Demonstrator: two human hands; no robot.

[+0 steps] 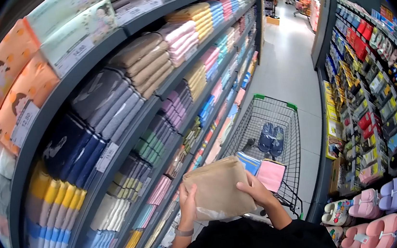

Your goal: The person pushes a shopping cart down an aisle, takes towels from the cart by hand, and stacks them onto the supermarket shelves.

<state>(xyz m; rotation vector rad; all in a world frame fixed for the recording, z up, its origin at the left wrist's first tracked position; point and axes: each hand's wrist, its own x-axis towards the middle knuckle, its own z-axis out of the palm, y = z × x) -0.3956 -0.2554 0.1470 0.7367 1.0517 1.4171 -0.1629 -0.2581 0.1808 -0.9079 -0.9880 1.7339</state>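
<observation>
We have two bare hands on one thing: a beige-brown folded cloth pack in clear plastic wrap (219, 189), held up in front of the black top (240, 243), close to the body. Left hand (188, 206) grips the pack's left edge, thumb along the near face; right hand (255, 191) grips the right edge, thumb on the near face too. Both grips are spread to the pack's thickness, holding it; most fingers run behind it, so we can't tell their exact placement. Left wrist wears a grey band (184, 232). Just beyond the pack, we note a black wire-mesh shopping cart with green corners (292, 107), carrying a pair of dark blue slippers (270, 138), a blue pack with white and yellow stripes (247, 161) and a flat pink square item (271, 175); the last two sit near the right hand. On the left, we see dark grey shelving (144, 117) full of folded textiles: brown stack (148, 64), grey-blue stack (109, 106), navy stack (70, 149), plus orange packs with a cartoon face (13, 90) higher up. On the right, small hanging goods line a rack, with purple clogs (393, 194) and pink clogs (384, 233) below. Pale grey tiled floor (275, 53) runs ahead; figures far off, too small to detail.
</observation>
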